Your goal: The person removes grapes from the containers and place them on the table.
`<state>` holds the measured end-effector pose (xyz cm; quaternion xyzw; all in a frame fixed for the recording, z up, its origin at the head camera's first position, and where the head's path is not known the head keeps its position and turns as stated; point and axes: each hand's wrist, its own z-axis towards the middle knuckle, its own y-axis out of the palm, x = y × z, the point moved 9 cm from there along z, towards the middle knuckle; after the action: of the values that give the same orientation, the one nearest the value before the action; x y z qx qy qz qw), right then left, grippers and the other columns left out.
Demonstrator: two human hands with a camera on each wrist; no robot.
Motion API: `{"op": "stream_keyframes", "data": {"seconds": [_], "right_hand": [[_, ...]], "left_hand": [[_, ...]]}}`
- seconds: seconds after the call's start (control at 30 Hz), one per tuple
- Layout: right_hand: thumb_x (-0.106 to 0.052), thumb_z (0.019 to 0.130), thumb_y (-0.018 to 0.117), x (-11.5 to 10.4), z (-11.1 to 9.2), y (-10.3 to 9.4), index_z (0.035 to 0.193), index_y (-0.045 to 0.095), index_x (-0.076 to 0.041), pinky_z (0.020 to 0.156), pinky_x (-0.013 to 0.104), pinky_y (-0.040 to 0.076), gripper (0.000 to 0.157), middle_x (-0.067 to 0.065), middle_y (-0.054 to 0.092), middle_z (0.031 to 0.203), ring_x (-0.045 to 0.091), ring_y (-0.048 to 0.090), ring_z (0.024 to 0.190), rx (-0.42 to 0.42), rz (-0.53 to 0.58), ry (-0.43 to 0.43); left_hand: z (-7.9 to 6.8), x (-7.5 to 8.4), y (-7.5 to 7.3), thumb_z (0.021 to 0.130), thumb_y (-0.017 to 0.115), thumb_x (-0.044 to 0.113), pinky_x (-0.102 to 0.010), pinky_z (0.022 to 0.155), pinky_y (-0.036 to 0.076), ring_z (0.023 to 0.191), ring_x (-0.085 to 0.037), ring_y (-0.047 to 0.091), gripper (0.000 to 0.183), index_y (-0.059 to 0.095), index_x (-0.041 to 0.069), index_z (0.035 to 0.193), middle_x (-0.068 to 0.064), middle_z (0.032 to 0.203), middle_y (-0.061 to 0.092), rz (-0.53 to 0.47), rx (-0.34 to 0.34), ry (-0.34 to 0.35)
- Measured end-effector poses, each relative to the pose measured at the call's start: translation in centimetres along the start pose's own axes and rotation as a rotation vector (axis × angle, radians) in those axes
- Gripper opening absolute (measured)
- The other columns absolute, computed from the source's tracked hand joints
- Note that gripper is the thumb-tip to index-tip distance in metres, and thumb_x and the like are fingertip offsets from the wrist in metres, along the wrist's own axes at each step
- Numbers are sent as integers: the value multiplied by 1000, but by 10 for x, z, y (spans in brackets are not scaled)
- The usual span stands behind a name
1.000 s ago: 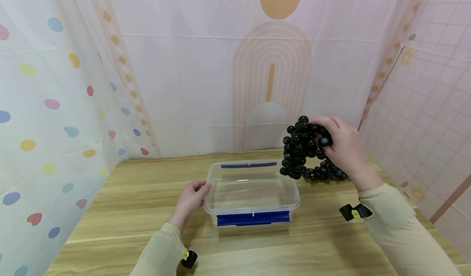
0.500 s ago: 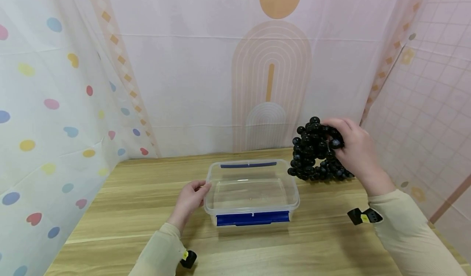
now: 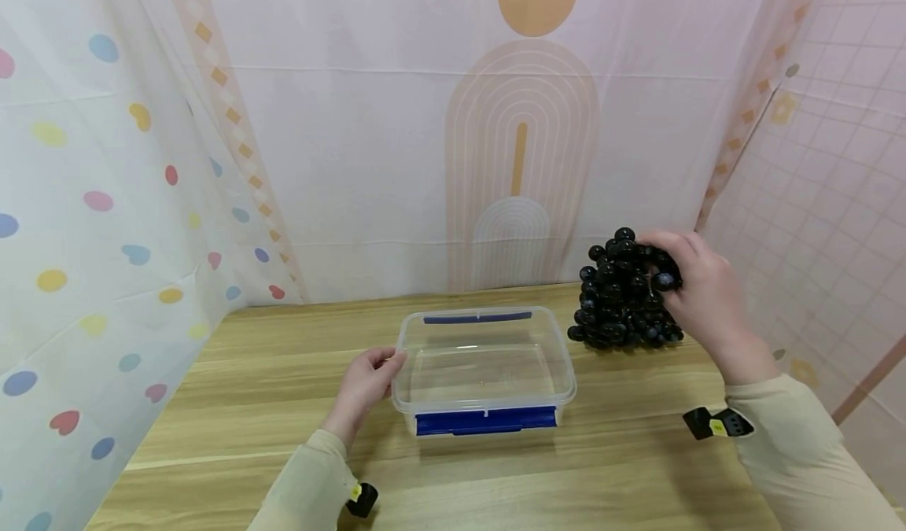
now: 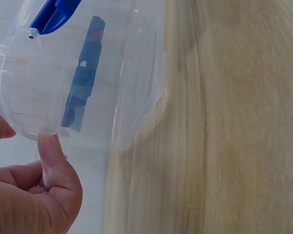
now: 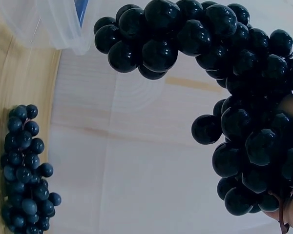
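Note:
A bunch of black grapes (image 3: 610, 283) hangs above the table at the right, gripped from above by my right hand (image 3: 708, 307). In the right wrist view this bunch curves across the top and down the right side, its dark stem (image 5: 282, 214) near the hand. A second bunch of black grapes (image 5: 27, 170) lies on the table, mostly behind the held one in the head view. My left hand (image 3: 366, 380) pinches the left rim of a clear plastic box (image 3: 488, 403) with blue clips. The left wrist view has the thumb (image 4: 53, 161) against that rim.
The box stands without a lid on a wood-grain table (image 3: 283, 405). Patterned cloth (image 3: 368, 161) hangs along the back edge, with dotted cloth at the left and checked cloth at the right. A small black device sits on each wrist.
My right hand has moved right, away from the box, with the grapes, which now cover more of the second bunch. The left hand and box have stayed put.

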<state>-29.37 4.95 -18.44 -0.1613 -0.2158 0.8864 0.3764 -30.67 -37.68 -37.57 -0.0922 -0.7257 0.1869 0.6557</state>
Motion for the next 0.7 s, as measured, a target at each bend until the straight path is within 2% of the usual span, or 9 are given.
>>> {"op": "stream_keyframes", "data": {"seconds": [0.2,0.43,0.53,0.7], "right_hand": [[19,78,64,5,-6,-1,125,60,-13,64,56,43,58,20,62,103,41,59,82,-49,-35,30],[25,63,60,12,-17,4,129,55,-18,62,58,42,79,22,61,106,43,60,83,-125,-81,57],[24,60,63,14,-22,7,129,55,-19,60,58,43,82,23,61,106,43,60,78,-150,-106,63],[23,57,65,15,-29,13,129,55,-18,52,50,41,84,21,62,103,37,54,65,-168,-137,42]], "left_hand": [[1,-1,0,99,60,23,-26,66,48,79,-19,57,43,58,-10,127,-12,99,61,1,4,-3],[1,-2,1,99,60,24,-26,68,48,80,-19,57,44,58,-9,129,-13,102,62,-2,3,-13],[0,-2,0,99,60,24,-26,67,49,81,-20,58,45,58,-9,129,-13,102,62,1,3,-14],[-1,-3,-1,99,61,23,-26,67,49,80,-20,58,44,59,-9,128,-14,102,62,7,7,-18]]}}
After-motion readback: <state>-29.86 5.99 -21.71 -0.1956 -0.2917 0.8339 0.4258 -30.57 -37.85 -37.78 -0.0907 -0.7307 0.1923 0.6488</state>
